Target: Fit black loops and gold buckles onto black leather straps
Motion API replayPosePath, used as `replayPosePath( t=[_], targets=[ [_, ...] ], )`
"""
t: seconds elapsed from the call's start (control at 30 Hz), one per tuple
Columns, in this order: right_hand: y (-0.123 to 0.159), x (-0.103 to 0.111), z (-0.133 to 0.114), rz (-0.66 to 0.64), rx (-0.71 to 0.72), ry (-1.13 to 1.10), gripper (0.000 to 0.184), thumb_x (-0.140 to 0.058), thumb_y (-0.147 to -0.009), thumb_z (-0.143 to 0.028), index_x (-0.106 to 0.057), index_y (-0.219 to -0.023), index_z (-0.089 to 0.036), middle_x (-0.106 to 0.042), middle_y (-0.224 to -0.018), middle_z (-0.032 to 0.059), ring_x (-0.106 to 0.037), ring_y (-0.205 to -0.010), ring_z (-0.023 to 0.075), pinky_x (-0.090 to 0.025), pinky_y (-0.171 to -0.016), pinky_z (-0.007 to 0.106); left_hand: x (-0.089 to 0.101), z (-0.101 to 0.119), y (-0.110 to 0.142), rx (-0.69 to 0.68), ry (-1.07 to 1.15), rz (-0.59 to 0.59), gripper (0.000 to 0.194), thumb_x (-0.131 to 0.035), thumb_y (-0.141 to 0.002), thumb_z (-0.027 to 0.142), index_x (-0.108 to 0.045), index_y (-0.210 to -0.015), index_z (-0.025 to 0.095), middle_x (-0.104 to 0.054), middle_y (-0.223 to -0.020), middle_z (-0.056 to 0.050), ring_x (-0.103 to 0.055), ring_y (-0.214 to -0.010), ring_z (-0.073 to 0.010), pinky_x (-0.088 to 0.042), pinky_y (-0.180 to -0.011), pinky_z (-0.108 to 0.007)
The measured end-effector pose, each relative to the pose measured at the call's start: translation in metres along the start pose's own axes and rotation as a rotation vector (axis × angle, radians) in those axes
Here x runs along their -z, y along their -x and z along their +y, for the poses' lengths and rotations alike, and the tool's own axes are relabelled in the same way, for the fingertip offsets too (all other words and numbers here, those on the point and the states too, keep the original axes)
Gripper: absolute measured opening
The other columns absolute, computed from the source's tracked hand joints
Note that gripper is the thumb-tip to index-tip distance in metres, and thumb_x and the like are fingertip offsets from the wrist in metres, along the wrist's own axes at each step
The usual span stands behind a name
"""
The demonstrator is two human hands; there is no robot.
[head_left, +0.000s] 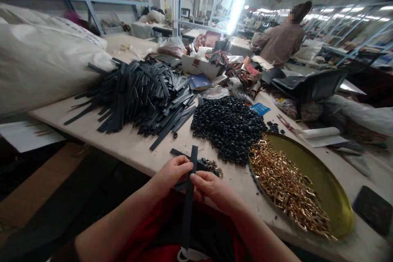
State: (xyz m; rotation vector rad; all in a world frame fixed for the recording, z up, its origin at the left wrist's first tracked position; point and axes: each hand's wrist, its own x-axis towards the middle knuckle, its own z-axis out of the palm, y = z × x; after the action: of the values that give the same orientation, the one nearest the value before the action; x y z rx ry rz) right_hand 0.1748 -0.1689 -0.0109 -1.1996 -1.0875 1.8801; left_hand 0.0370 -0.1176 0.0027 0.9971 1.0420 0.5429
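Note:
Both hands pinch one flat black strap [188, 204], which runs from above my fingers down toward my lap. My left hand [174, 172] grips it from the left with thumb and fingertips. From the right, my right hand [211, 186] closes on it slightly lower, its curled fingers partly hidden. Just behind the hands, another black strap [178, 154] and a few gold buckles [213, 167] lie near the table edge. A large heap of black straps [138, 90] is beyond my left hand. A mound of small black loops [229, 127] rises beyond my right hand.
Right of the loops, a round yellow-green tray [333, 196] holds many gold buckles [285, 184]. A black phone-like slab [373, 208], scissors-like tool [285, 123] and blue packet [260, 109] lie on the table [123, 147]. A big white sack [49, 57] stands left; a person [281, 41] is beyond.

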Motion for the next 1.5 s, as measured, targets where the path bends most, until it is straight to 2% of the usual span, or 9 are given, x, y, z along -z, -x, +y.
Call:
replayPosePath(
  t=[0.23, 0.4, 0.53, 0.67, 0.9, 1.03, 1.13, 1.3, 1.5],
  targets=[
    [-0.076, 0.052, -0.035, 0.498, 0.362, 0.830, 0.016, -0.046, -0.081, -0.027, -0.058, -0.080, -0.017, -0.059, -0.072, 0.0023, -0.054, -0.064, 0.0137, -0.041, -0.060, 0.025, 0.032, 0.000, -0.006, 0.056, 0.211, 0.068, 0.023, -0.059, -0.066, 0.034, -0.043, -0.063, 0.016, -0.048, -0.051, 0.006, -0.045, -0.044, -0.0062, -0.034, -0.045, -0.017],
    [-0.148, 0.030, -0.041, 0.377, 0.381, 1.234, 0.016, -0.049, -0.081, -0.022, -0.060, -0.092, -0.018, -0.060, -0.091, 0.0073, -0.058, -0.077, 0.0171, -0.041, -0.067, 0.026, 0.048, 0.003, -0.012, 0.086, 0.252, 0.122, 0.021, -0.057, -0.068, 0.033, -0.045, -0.068, 0.016, -0.050, -0.051, 0.006, -0.049, -0.045, -0.0081, -0.036, -0.045, -0.018],
    [-0.172, 0.019, -0.040, 0.331, 0.350, 1.336, 0.011, -0.055, -0.075, -0.018, -0.060, -0.085, -0.018, -0.059, -0.087, 0.0070, -0.057, -0.073, 0.0173, -0.039, -0.062, 0.026, 0.052, 0.004, -0.015, 0.097, 0.257, 0.133, 0.018, -0.055, -0.068, 0.032, -0.046, -0.070, 0.016, -0.050, -0.051, 0.006, -0.051, -0.045, -0.0098, -0.037, -0.044, -0.019],
    [-0.156, 0.030, -0.040, 0.329, 0.389, 1.117, 0.010, -0.056, -0.071, -0.013, -0.058, -0.080, -0.017, -0.057, -0.074, 0.0019, -0.052, -0.070, 0.0146, -0.038, -0.064, 0.026, 0.049, 0.002, -0.012, 0.111, 0.250, 0.111, 0.017, -0.055, -0.065, 0.030, -0.047, -0.071, 0.016, -0.052, -0.052, 0.005, -0.052, -0.045, -0.0101, -0.037, -0.044, -0.019],
    [-0.077, 0.038, -0.038, 0.267, 0.160, -0.153, 0.023, -0.067, -0.065, -0.029, -0.061, -0.086, -0.019, -0.056, -0.066, -0.0045, -0.054, -0.060, 0.0078, -0.046, -0.063, 0.024, 0.024, 0.005, 0.008, 0.102, 0.154, 0.011, 0.019, -0.052, -0.066, 0.028, -0.052, -0.081, 0.016, -0.056, -0.059, 0.004, -0.047, -0.046, -0.0077, -0.034, -0.044, -0.018],
    [-0.038, 0.030, -0.030, 0.313, 0.118, -0.525, 0.028, -0.076, -0.056, -0.020, -0.061, -0.080, -0.018, -0.061, -0.071, -0.0028, -0.057, -0.061, 0.0067, -0.049, -0.063, 0.021, 0.004, 0.005, 0.019, -0.023, -0.032, 0.003, 0.026, -0.042, -0.071, 0.023, -0.052, -0.095, 0.015, -0.053, -0.059, 0.004, -0.044, -0.049, -0.0085, -0.035, -0.048, -0.019],
    [-0.019, 0.022, -0.022, 0.325, 0.134, -0.642, 0.024, -0.075, -0.059, -0.022, -0.060, -0.078, -0.019, -0.061, -0.068, -0.0031, -0.056, -0.055, 0.0053, -0.048, -0.055, 0.017, -0.009, 0.002, 0.023, -0.189, -0.244, 0.009, 0.024, -0.035, -0.080, 0.025, -0.052, -0.093, 0.015, -0.043, -0.052, 0.006, -0.041, -0.048, -0.0101, -0.034, -0.049, -0.021],
    [0.001, 0.013, -0.010, 0.330, 0.164, -0.693, 0.027, -0.071, -0.063, -0.024, -0.061, -0.088, -0.022, -0.060, -0.066, -0.0047, -0.053, -0.051, 0.0045, -0.047, -0.053, 0.017, -0.021, -0.002, 0.026, -0.363, -0.622, 0.069, 0.030, -0.034, -0.086, 0.036, -0.056, -0.084, 0.017, -0.057, -0.070, 0.000, -0.050, -0.065, -0.0148, -0.035, -0.061, -0.025],
    [0.014, 0.016, 0.001, 0.402, 0.285, -0.376, 0.030, -0.068, -0.067, -0.038, -0.064, -0.087, -0.016, -0.061, -0.063, -0.0028, -0.053, -0.052, 0.0062, -0.045, -0.056, 0.019, -0.025, -0.007, 0.028, -0.364, -0.699, 0.050, 0.030, -0.036, -0.086, 0.035, -0.060, -0.083, 0.018, -0.063, -0.075, 0.000, -0.054, -0.069, -0.0162, -0.036, -0.062, -0.024]
  ],
)
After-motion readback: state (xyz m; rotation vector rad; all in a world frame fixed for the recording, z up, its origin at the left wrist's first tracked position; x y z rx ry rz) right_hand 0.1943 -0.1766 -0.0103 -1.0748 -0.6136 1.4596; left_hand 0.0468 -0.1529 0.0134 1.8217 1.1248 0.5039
